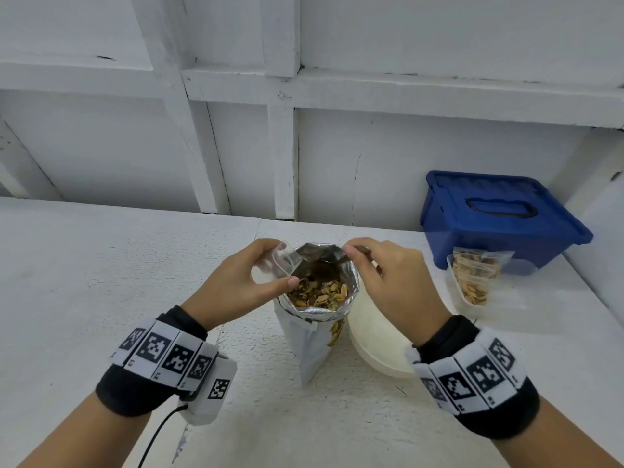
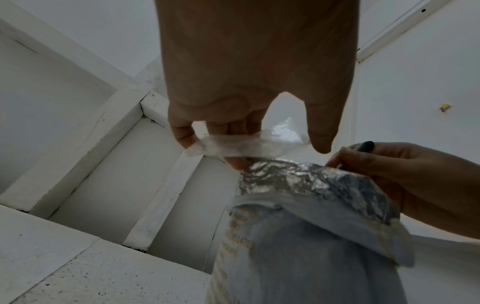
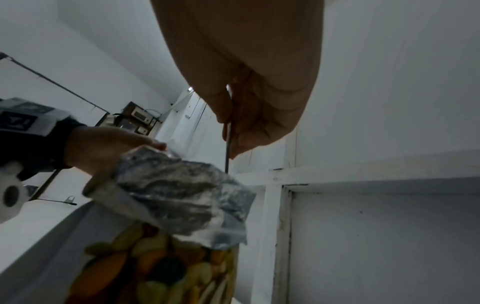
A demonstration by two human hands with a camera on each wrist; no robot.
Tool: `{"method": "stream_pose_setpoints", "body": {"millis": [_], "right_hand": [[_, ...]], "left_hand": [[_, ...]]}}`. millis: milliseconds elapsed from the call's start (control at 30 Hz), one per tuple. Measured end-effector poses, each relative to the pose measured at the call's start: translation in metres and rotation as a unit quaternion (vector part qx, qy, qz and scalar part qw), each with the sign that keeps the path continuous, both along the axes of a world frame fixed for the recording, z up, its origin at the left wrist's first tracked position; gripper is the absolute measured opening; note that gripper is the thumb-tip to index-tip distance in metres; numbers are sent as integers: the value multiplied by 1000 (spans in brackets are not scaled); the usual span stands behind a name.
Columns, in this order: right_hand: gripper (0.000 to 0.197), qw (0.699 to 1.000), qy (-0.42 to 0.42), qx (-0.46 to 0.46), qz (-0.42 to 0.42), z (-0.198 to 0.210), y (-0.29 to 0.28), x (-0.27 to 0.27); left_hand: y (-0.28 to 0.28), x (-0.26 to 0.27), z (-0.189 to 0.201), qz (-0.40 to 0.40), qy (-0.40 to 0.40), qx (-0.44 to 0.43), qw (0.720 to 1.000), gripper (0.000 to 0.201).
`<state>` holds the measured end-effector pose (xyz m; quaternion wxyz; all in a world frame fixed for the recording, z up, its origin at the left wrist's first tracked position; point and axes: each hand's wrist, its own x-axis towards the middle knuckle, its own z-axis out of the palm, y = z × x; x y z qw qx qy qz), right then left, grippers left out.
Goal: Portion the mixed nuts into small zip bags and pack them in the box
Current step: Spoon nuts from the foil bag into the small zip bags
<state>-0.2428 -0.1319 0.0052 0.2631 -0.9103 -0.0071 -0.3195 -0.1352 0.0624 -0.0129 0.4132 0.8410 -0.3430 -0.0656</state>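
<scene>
A large foil-lined bag of mixed nuts (image 1: 315, 346) stands open mid-table, nuts (image 1: 320, 293) showing inside. My left hand (image 1: 266, 266) pinches a small, empty clear zip bag (image 1: 285, 260) at the big bag's left rim; in the left wrist view this zip bag (image 2: 241, 146) hangs from my fingertips just above the foil rim (image 2: 298, 181). My right hand (image 1: 353, 253) is at the right rim and pinches a thin metal handle (image 3: 228, 144) that runs down into the bag; its lower end is hidden. The blue box (image 1: 499, 217) sits back right, lid closed.
Two filled zip bags (image 1: 472, 278) lean against the front of the blue box. A white bowl (image 1: 378, 336) sits just right of the big bag, under my right wrist. A white panelled wall closes off the back of the white table (image 1: 101, 265).
</scene>
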Motion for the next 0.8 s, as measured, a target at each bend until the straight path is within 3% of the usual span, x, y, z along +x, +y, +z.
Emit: {"method": "stream_pose_setpoints", "body": {"millis": [200,333,467,633,800], "right_hand": [[26,999,43,27,16,-15,8,4],[26,988,95,119,-7,-16,10,1],[27,963,99,244,-61,-11,3,1],[31,919,97,365,-116,-13,-8,1],[30,892,75,425,-134,-12,-21,0]], "left_hand": [[1,3,-1,-1,14,-6,1000,72],[1,2,0,-3,15,-5,1000,72],[1,4,0,1,23,-2,1000,65],[3,6,1,-12,17,2,1000,81],[4,7,10,-19,-14,21,999,74]]}}
